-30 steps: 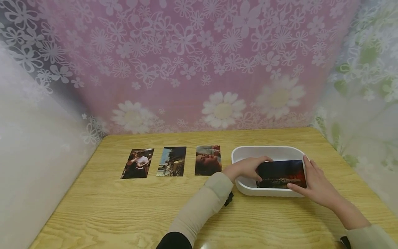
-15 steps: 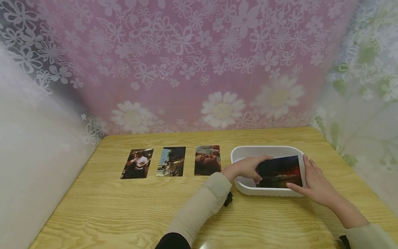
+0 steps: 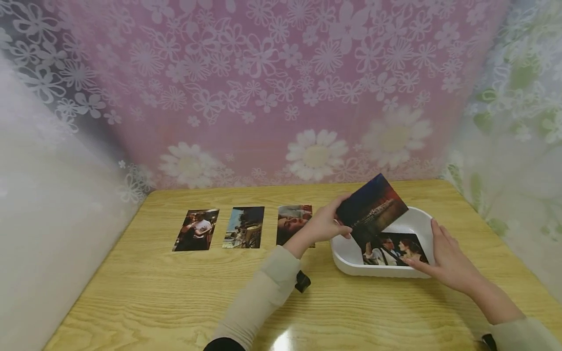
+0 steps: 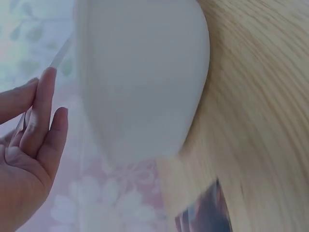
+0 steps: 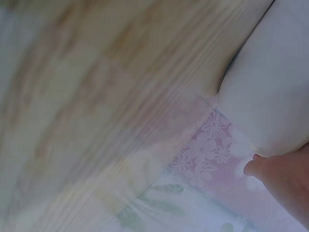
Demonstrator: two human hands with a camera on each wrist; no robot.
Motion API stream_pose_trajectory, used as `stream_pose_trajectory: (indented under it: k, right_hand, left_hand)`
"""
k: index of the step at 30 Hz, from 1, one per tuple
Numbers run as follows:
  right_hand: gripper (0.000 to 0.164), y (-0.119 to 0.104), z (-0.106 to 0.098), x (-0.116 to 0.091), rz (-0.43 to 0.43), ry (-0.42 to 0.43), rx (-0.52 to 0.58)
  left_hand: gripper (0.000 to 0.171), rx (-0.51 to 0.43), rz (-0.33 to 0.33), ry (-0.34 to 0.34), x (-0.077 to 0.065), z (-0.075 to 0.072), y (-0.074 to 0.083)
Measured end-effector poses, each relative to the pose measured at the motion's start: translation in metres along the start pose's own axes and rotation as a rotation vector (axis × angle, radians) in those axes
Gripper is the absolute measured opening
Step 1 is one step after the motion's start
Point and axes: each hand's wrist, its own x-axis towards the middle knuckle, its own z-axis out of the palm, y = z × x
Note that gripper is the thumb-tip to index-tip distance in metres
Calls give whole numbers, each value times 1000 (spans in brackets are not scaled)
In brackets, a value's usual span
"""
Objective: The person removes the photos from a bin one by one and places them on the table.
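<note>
Right hand (image 3: 452, 261) grips right end of white oblong plastic tray (image 3: 382, 271); glossy two-person photo (image 3: 397, 249) lies inside. Three rectangular colour photos (image 3: 243, 228) lie left. Left hand (image 3: 324, 224) pinches dark glossy night-scene photo (image 3: 374, 204), angled above tray. Far: pink floral backdrop (image 3: 246, 102).

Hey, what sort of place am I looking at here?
Probably an indoor, screened-off workspace: a wood-grain table, a pink flowered backdrop behind it, and a pale leafy panel to its right.
</note>
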Motion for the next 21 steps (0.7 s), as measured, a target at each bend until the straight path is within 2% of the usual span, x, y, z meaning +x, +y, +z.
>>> stream_pose_trajectory:
  k: [4,7,9,14,16,21]
  right_hand:
    - [110,1,0,0,-25,15,-7]
    - [109,-1,1,2,-38,4,-2]
    - [109,-4,4,3,-51,8,1]
    - [108,-4,7,8,-78,34,15]
    - [109,-1,6,7,-77,37,14]
    - [109,4,2,1,-62,46,-3]
  left_hand:
    - [83,-151,-15,107,-26,-20,3]
    - [83,-229,-10,205,-58,-36,6]
    - [82,-249,-29,282,-82,-47,7]
    - [84,-366,-63,447,-133,-74,-19]
    - [84,-419,-82,495,-152,-82,-31]
    - [84,-464,-181,584,-202,-95,-43]
